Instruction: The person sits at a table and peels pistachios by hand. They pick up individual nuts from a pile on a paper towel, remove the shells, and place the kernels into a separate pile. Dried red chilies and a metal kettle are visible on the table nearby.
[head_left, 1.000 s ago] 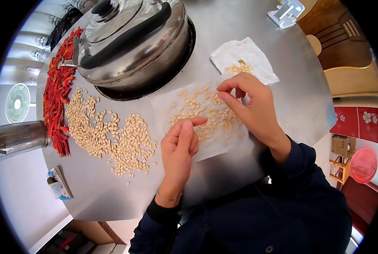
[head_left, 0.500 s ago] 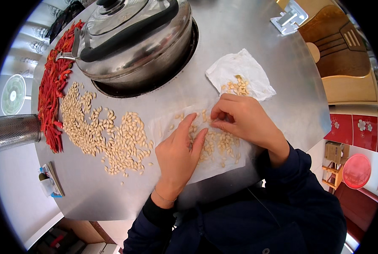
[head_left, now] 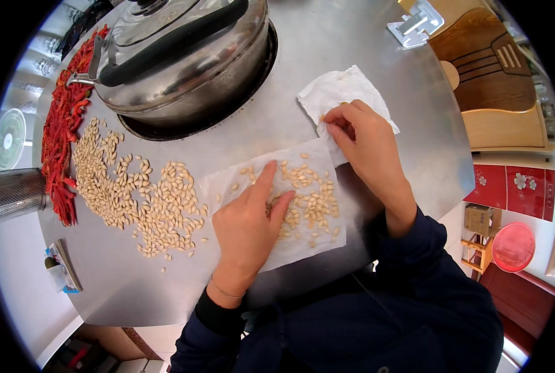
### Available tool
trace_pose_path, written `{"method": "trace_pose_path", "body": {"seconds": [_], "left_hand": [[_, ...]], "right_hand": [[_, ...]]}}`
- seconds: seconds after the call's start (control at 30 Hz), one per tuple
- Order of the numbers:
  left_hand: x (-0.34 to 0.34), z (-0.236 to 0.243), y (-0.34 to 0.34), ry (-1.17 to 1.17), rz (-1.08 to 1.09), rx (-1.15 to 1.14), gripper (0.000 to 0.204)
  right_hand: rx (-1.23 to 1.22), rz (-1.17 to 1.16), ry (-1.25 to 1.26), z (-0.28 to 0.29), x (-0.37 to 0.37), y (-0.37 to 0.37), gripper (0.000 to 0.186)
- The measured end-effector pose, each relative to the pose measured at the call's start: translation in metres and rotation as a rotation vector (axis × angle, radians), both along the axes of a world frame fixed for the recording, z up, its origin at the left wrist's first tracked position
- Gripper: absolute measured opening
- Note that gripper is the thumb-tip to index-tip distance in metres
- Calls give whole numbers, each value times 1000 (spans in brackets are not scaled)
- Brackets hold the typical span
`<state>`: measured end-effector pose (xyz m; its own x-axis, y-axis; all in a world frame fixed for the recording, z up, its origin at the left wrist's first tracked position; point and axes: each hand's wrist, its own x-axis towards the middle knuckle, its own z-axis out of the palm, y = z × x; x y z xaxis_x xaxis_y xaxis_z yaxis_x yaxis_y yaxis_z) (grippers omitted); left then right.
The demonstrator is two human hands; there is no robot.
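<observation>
Smooth, oval, cream-coloured seeds (head_left: 318, 205) lie scattered on a thin, translucent white sheet (head_left: 227, 179) over the shiny steel table (head_left: 122, 273), near a lidded, round stainless-steel pan (head_left: 184, 87) whose inside I can't see. The left hand (head_left: 243, 227) spreads over them, forefinger straight, thumb apart; the right hand (head_left: 370, 146) curls at the soft, creased white tissue (head_left: 333, 84), and I can't tell whether its fingertips meet.

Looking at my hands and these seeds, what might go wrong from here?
Your left hand is over the thin white sheet, so a snag might tug it and spill its seeds. The larger seed patch beside it lies loose on the metal table, so a bump could scatter it. Your right hand partly hides the white napkin and might nudge it.
</observation>
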<state>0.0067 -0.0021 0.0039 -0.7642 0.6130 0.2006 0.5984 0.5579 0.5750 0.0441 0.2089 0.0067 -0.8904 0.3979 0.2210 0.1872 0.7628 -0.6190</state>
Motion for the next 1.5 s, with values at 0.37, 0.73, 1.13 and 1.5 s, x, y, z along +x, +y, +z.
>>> {"method": "trace_pose_path", "body": {"seconds": [0.37,0.73,1.13,1.5], "left_hand": [[0,1,1,11,-13,197,44],[4,-8,7,39,-71,8,53],[3,2,15,50,-61,-168,56],[3,-2,13,140,-16,-142,55]], "right_hand": [[-95,391,30,12,1,-11,10],[-34,349,-86,6,1,-18,11],[92,376,30,8,1,-11,14],[-46,495,-285,26,10,-3,12]]}}
